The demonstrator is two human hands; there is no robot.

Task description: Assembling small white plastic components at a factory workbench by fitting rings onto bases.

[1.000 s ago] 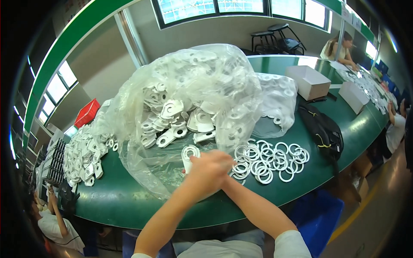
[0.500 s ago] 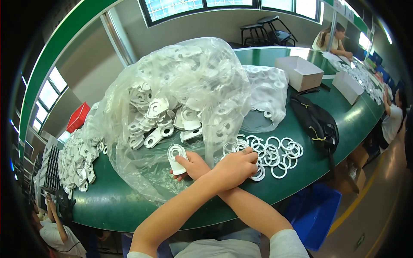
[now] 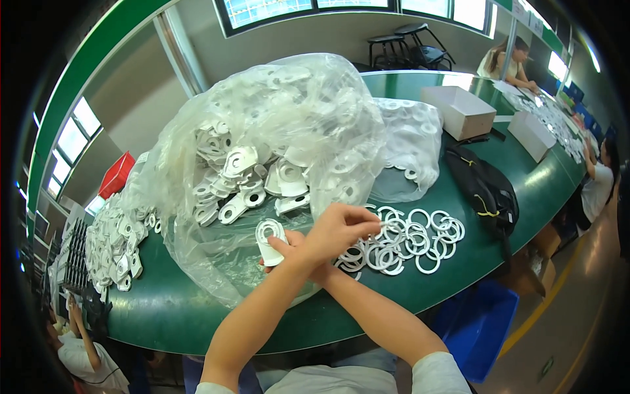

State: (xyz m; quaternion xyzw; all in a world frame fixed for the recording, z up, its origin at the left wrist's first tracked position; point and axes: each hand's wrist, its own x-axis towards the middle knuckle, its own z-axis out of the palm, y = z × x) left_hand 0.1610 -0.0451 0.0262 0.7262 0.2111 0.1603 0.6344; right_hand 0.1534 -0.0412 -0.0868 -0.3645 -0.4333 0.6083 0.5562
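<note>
The right hand [image 3: 289, 253] gripped a white plastic part [image 3: 270, 240]; the crossed-over left hand [image 3: 341, 230], fingers pinching among loose white rings [image 3: 407, 240] beyond, risked scattering them.

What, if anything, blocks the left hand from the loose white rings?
Probably nothing, so yes. The left hand, crossed over the right hand holding a white tabbed part, has fingertips at the white rings, lying uncovered on the green table.

Rings [image 3: 410, 240] right of bag [image 3: 275, 151]
</note>
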